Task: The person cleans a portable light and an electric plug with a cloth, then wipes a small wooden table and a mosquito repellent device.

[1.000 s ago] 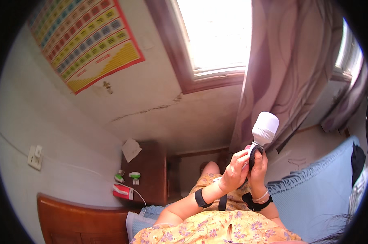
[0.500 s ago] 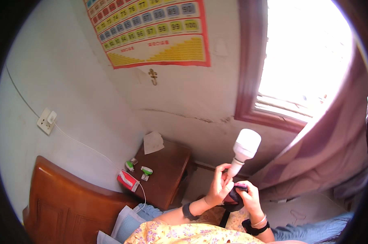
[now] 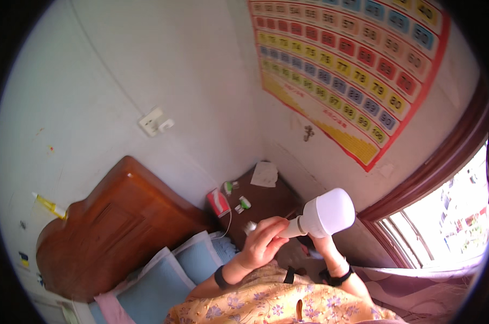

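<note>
My left hand point(image 3: 263, 240) is closed around the narrow white stem below a large white light bulb point(image 3: 331, 211). The bulb is tilted, its wide head toward the right. A small white end piece point(image 3: 250, 227) pokes out on the other side of my fingers. Just below the bulb's head is my right hand point(image 3: 323, 246), its fingers mostly hidden behind the bulb. Something dark point(image 3: 307, 243) shows beside the right hand; too little of it is visible to name.
Beyond my hands stands a brown bedside table point(image 3: 279, 201) with a paper sheet point(image 3: 264, 174), a red tissue pack point(image 3: 218, 202) and green-white plug-in devices point(image 3: 245, 203). The wooden headboard point(image 3: 131, 216) and blue pillows point(image 3: 158, 281) are left, a window point(image 3: 444, 216) right. A wall socket point(image 3: 152, 121) holds a white plug.
The view has swung left and up, bringing in more headboard and pillows. The bulb has tipped from nearly upright toward the right. My right hand, earlier gripping dark cloth, is now partly behind the bulb.
</note>
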A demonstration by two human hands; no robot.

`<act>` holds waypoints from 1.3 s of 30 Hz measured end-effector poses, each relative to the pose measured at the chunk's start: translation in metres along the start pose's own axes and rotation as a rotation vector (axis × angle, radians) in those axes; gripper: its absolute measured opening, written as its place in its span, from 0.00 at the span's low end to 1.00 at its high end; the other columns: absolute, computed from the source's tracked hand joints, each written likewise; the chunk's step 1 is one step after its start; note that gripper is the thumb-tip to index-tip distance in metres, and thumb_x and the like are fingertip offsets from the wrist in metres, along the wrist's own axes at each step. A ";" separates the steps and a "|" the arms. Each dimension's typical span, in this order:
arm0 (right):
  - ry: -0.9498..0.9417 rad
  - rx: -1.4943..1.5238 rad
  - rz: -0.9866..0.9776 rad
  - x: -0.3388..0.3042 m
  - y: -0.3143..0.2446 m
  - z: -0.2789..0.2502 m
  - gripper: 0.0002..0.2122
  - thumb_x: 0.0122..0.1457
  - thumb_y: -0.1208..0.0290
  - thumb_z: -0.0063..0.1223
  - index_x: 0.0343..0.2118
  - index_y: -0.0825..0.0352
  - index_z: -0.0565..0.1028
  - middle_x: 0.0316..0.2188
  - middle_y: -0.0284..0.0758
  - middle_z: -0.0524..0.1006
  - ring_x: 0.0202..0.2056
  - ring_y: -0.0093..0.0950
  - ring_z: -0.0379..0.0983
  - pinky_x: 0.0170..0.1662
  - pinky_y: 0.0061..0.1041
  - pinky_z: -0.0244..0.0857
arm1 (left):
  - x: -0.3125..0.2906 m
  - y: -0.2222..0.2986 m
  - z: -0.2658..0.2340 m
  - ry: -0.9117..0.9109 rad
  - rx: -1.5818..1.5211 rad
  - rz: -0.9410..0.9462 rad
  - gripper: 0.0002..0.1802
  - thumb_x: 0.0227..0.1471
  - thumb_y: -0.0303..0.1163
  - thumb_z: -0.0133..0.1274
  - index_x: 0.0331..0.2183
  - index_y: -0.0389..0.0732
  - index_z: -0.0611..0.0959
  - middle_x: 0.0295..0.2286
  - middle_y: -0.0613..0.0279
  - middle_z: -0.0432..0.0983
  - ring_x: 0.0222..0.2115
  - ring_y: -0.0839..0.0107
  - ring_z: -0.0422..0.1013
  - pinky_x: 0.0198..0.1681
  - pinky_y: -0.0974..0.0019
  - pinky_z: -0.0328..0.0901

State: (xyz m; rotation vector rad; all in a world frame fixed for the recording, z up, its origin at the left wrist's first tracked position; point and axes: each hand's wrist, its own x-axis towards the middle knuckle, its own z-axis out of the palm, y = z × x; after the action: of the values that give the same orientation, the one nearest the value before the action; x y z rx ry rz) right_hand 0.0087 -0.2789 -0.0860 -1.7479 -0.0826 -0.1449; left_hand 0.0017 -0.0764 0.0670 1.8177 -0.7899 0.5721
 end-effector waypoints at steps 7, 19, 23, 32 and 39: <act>-0.359 0.361 0.071 0.097 0.008 0.063 0.14 0.49 0.76 0.51 0.40 0.70 0.70 0.36 0.37 0.75 0.37 0.25 0.71 0.42 0.22 0.65 | 0.010 0.015 -0.104 -0.155 0.740 0.242 0.18 0.38 0.24 0.55 0.37 0.43 0.80 0.38 0.62 0.72 0.26 0.71 0.67 0.29 0.69 0.61; -0.693 0.274 -0.674 0.164 -0.138 0.166 0.16 0.50 0.74 0.50 0.44 0.67 0.68 0.32 0.36 0.73 0.33 0.26 0.70 0.40 0.24 0.65 | 0.021 -0.043 -0.176 -0.210 0.689 0.014 0.16 0.37 0.26 0.57 0.34 0.39 0.77 0.34 0.61 0.74 0.25 0.67 0.67 0.30 0.66 0.62; -1.198 0.747 0.219 0.187 -0.130 0.171 0.27 0.54 0.45 0.44 0.36 0.73 0.73 0.31 0.36 0.74 0.38 0.26 0.70 0.41 0.23 0.63 | 0.041 -0.054 -0.185 -0.294 0.717 -0.037 0.12 0.38 0.29 0.55 0.31 0.39 0.76 0.24 0.64 0.72 0.22 0.67 0.66 0.27 0.65 0.60; -1.489 -0.074 -0.304 0.197 -0.146 0.195 0.19 0.45 0.63 0.60 0.37 0.72 0.72 0.30 0.38 0.75 0.35 0.28 0.70 0.39 0.26 0.63 | 0.064 -0.104 -0.147 -0.426 1.036 -0.090 0.11 0.36 0.27 0.53 0.28 0.38 0.73 0.12 0.65 0.65 0.17 0.69 0.65 0.25 0.67 0.59; -1.282 0.259 -0.308 0.197 -0.097 0.215 0.15 0.45 0.66 0.60 0.33 0.70 0.73 0.28 0.36 0.75 0.33 0.27 0.70 0.38 0.25 0.63 | 0.093 -0.097 -0.151 -0.003 0.981 0.239 0.10 0.32 0.23 0.53 0.25 0.39 0.75 0.20 0.61 0.70 0.21 0.65 0.67 0.27 0.64 0.61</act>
State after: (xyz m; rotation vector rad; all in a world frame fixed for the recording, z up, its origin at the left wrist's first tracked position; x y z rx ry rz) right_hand 0.2016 -0.0550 -0.0010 -1.3087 -1.2356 0.7504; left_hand 0.1320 0.0662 0.1261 2.6109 -0.7931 1.2677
